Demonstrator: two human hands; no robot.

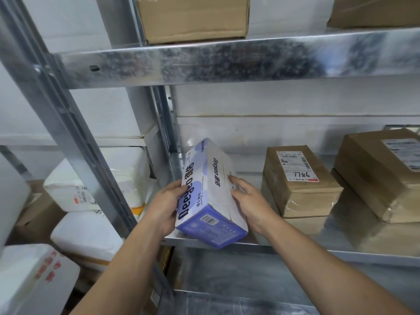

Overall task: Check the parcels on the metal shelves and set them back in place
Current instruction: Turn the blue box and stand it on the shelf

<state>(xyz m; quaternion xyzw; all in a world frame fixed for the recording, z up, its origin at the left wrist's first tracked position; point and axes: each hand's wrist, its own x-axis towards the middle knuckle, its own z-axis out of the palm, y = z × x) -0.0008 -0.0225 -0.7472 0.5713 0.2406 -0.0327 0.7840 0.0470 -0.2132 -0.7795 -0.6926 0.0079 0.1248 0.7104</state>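
A white and blue box (208,189) with printed lettering sits tilted at the left end of the middle metal shelf (341,252), its near end over the shelf's front edge. My left hand (167,205) grips its left side, fingers curled over the top edge. My right hand (246,198) holds its right side with fingers spread along the top face. To the right stands a brown taped parcel (297,180) with a label marked 7786.
More brown parcels (377,173) are stacked at the far right of the same shelf. Cardboard boxes (193,17) sit on the upper shelf (227,62). White padded packages (91,180) fill the neighbouring rack on the left, behind a slanted metal post (75,123).
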